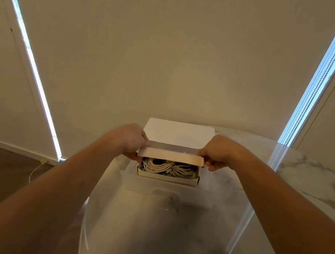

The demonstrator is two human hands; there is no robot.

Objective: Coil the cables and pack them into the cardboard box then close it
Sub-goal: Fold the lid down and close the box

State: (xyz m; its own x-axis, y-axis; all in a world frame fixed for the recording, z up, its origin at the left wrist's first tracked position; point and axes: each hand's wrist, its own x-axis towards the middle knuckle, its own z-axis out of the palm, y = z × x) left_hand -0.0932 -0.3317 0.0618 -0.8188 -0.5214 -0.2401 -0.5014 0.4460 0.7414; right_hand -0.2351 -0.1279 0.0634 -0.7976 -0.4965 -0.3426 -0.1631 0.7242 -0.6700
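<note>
Since the cables (169, 168) are already coiled up and sitting inside the cardboard box (168, 177), we're basically on the last bit here, which is closing it. We can see at least two pale bundles in there, side by side, filling most of the floor of the box; whether there's more underneath we can't tell.

We've got our left hand (132, 141) pinched on the left end of the lid flap (171, 155) and our right hand (216, 152) pinched on the right end, fingers closed on the cardboard at both corners. That flap is the tuck-in lip at the front of the lid, and the lid itself is folded partway over, so the opening is maybe half covered and the cables still show through the gap at the near side.

The box sits on the white marble table (309, 172), out in front of us toward the far edge, near the wall.

So what's left, as far as we can judge: bring the lid the rest of the way down and tuck the lip inside the front wall. No loose cables are in sight on the table, so packing looks done.
</note>
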